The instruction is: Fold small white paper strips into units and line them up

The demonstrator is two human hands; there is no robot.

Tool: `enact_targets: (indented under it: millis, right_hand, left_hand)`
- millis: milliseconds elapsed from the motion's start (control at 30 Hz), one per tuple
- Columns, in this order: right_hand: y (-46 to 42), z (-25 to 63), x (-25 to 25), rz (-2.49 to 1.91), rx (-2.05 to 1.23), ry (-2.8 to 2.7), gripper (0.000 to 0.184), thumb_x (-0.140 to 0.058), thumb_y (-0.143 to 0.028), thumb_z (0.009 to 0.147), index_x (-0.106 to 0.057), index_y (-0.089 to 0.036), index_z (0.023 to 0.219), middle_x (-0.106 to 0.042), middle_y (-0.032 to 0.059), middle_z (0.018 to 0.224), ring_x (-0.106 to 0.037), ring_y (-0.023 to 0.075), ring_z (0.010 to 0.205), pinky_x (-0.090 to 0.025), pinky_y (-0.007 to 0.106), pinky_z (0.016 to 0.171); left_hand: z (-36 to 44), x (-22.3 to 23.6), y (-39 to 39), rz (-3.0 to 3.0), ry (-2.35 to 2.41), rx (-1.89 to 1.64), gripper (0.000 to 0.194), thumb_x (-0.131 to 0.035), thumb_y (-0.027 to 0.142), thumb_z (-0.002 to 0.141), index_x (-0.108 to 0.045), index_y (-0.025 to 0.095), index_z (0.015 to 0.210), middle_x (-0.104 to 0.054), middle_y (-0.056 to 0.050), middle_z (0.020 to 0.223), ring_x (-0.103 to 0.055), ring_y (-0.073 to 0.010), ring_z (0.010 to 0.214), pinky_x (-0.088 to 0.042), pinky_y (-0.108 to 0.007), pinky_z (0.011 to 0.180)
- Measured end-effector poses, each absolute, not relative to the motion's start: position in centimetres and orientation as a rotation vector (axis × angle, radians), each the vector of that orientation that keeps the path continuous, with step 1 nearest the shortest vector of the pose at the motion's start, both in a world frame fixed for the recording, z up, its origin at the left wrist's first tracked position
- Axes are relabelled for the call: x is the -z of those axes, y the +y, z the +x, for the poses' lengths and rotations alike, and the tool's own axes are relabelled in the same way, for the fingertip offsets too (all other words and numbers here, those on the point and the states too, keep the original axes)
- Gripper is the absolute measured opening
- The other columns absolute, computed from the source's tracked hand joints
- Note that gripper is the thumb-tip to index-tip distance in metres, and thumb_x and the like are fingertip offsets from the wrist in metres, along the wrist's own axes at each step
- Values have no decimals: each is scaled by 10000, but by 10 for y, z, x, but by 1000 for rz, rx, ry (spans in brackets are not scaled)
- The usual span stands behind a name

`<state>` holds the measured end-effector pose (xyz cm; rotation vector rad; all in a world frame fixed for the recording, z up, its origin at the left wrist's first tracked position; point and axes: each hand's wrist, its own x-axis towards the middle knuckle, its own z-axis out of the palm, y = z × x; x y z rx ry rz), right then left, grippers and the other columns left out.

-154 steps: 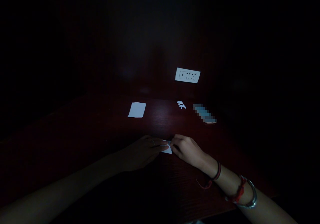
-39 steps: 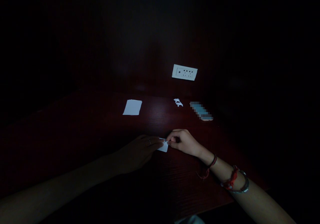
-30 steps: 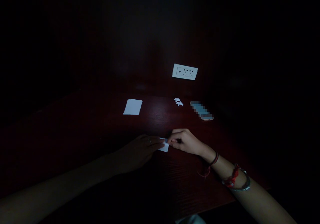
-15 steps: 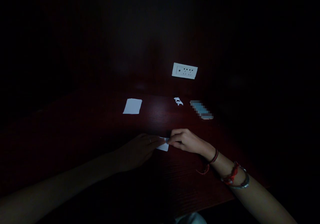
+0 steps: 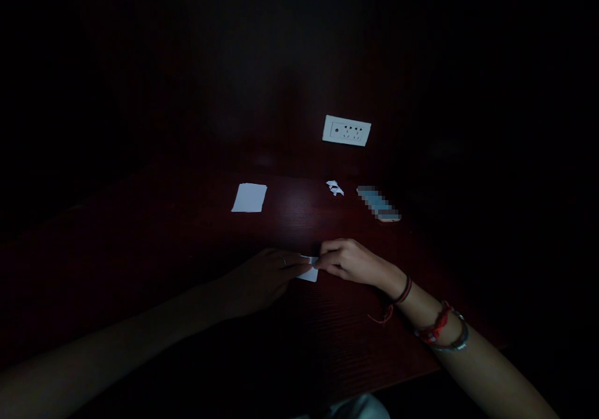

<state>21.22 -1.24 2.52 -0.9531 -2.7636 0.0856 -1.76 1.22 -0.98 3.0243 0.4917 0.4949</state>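
Observation:
A small white piece of folded paper point(image 5: 309, 275) lies on the dark red table between my hands. My left hand point(image 5: 264, 279), in shadow and with a ring on one finger, holds its left part against the table with fingers reaching across it. These fingers hide much of the paper. My right hand point(image 5: 349, 260) is closed, its thumb and fingertips pinched at the paper's upper right edge. What lies under those fingertips is hidden.
Farther back on the table point(image 5: 299, 232) lie a stack of white paper sheets point(image 5: 249, 198), some small folded white paper pieces point(image 5: 335, 187) and a pixelated phone point(image 5: 379, 204). A socket plate point(image 5: 347, 131) is on the wall behind. Surroundings are very dark.
Over the last second, my right fingertips shift slightly along the paper's right edge, and my left fingers adjust on it. The whole view drifts slightly. The other objects stay put.

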Motion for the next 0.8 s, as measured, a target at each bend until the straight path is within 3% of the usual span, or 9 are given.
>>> enact_targets:
  millis: [800]
  right_hand:
    - [-21,213,-34,-965,-242,-2740,268,-452,-131,793,-592,-185,1015,-559,31,823,-517,100,700,-386,212,653]
  left_hand:
    - [-17,12,14,3041,501,-452,576,-397,27,728,-320,236,1259,-373,-3,1287,-362,-183,1132,-305,-359,918]
